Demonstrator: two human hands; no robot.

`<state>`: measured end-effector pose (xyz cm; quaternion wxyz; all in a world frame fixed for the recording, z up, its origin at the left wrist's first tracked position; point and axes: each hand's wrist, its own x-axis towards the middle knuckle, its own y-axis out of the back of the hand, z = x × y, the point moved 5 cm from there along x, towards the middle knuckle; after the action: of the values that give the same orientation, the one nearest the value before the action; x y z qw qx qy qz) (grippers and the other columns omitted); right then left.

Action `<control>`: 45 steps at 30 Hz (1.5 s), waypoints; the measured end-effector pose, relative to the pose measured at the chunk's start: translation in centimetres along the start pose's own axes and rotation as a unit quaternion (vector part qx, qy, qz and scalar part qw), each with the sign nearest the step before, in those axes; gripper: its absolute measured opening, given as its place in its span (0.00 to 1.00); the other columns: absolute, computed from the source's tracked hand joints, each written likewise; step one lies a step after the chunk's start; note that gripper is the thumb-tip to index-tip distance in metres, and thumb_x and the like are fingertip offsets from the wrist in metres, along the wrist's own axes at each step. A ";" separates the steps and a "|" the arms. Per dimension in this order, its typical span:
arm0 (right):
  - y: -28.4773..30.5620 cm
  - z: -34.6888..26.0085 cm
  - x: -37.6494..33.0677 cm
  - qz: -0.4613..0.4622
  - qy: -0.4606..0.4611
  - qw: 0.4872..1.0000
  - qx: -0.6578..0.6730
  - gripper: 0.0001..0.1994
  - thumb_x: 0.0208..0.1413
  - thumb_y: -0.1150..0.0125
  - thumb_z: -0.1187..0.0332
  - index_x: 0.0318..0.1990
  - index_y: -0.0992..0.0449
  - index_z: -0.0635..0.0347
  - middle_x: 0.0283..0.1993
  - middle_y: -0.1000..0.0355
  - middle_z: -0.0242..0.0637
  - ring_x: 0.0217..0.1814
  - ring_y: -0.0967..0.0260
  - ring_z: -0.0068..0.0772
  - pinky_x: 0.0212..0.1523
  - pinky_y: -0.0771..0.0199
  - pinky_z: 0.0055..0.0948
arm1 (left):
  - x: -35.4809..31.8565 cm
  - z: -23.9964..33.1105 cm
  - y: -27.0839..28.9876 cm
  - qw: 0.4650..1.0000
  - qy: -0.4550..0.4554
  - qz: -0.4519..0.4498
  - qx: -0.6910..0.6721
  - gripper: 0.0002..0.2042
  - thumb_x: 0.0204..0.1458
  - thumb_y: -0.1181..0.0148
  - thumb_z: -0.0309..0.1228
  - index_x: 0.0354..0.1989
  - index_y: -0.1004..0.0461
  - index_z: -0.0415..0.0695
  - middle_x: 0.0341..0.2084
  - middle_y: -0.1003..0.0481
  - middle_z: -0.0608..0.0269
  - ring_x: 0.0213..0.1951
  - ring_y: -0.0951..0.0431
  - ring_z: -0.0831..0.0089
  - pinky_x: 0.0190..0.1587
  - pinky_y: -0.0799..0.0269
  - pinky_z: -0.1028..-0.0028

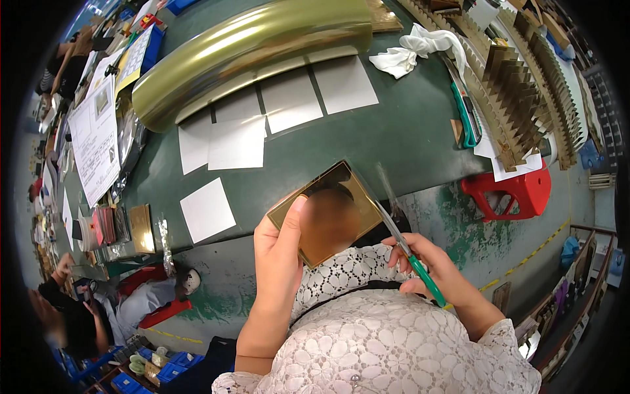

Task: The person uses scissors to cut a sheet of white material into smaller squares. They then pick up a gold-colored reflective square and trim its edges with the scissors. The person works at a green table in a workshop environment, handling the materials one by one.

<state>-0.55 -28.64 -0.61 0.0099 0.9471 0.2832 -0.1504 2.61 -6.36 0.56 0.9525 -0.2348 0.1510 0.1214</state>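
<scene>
My left hand [281, 240] grips a square, mirror-like gold plate [328, 220] by its left edge, thumb on the face. The plate is tilted, held just off the front edge of the green table, and shows a blurred reflection. My right hand [430, 266] is closed round a slim knife-like tool [425, 279] with a green handle and a narrow silver front part. The tool lies along the plate's right edge; whether its tip touches is unclear. A thin strip of clear film [387, 184] sticks up beside that edge.
A large gold film roll [256, 56] lies across the green table [328, 148], with several white square sheets [207, 209] in front. At right are a teal utility knife [464, 115], a white cloth [420, 49], slotted racks [515, 85] and a red stool [512, 194]. Another person [75, 308] sits at left.
</scene>
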 end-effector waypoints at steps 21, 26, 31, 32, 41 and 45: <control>1.0 -0.2 -0.2 0.043 -0.058 0.997 -0.033 0.28 0.43 0.25 0.66 0.51 0.31 0.63 0.28 0.40 0.25 0.31 0.43 0.16 0.35 0.39 0.18 | 0.3 -1.2 -0.7 1.000 0.014 0.010 0.022 0.13 0.60 0.45 0.32 0.47 0.27 0.35 0.38 0.23 0.63 0.39 0.25 0.80 0.43 0.29 0.79; 1.4 1.0 0.3 0.053 -0.037 0.998 0.024 0.28 0.49 0.31 0.54 0.50 0.32 0.64 0.27 0.38 0.24 0.27 0.43 0.13 0.28 0.43 0.15 | 0.7 -2.9 -1.2 0.997 0.061 -0.024 0.051 0.13 0.59 0.44 0.33 0.45 0.26 0.35 0.36 0.23 0.64 0.35 0.24 0.81 0.40 0.28 0.81; 1.8 1.6 1.5 0.054 -0.059 0.996 0.051 0.26 0.57 0.43 0.48 0.47 0.32 0.66 0.26 0.37 0.27 0.18 0.44 0.13 0.18 0.44 0.15 | 0.7 -4.3 -1.5 0.990 0.123 -0.044 0.054 0.13 0.59 0.43 0.34 0.44 0.26 0.36 0.35 0.23 0.64 0.34 0.24 0.81 0.36 0.28 0.81; 2.0 1.7 1.5 0.036 -0.096 0.990 0.099 0.27 0.58 0.44 0.47 0.47 0.32 0.67 0.26 0.37 0.28 0.17 0.45 0.13 0.18 0.44 0.15 | 0.6 -4.7 -1.3 0.989 0.127 -0.048 0.054 0.13 0.58 0.43 0.34 0.44 0.26 0.36 0.35 0.23 0.63 0.33 0.24 0.81 0.35 0.28 0.81; 1.5 0.3 1.1 0.055 -0.076 0.988 0.123 0.17 0.62 0.48 0.63 0.52 0.34 0.67 0.26 0.34 0.30 0.17 0.43 0.13 0.18 0.42 0.16 | 0.3 -1.9 -0.5 0.989 0.102 -0.063 0.088 0.12 0.58 0.42 0.33 0.45 0.27 0.38 0.36 0.24 0.66 0.36 0.25 0.81 0.38 0.28 0.80; 1.6 -2.1 0.8 0.084 -0.070 0.993 0.051 0.17 0.58 0.43 0.70 0.53 0.33 0.66 0.29 0.32 0.31 0.23 0.40 0.13 0.23 0.39 0.15 | -0.3 -1.4 -0.4 0.984 0.121 -0.100 0.086 0.12 0.57 0.42 0.32 0.45 0.26 0.38 0.35 0.23 0.66 0.35 0.25 0.82 0.37 0.28 0.80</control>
<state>1.56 -29.34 1.03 -0.0060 0.9540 0.1927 -0.2294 2.13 -7.45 -0.39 0.9512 -0.1793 0.2505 -0.0169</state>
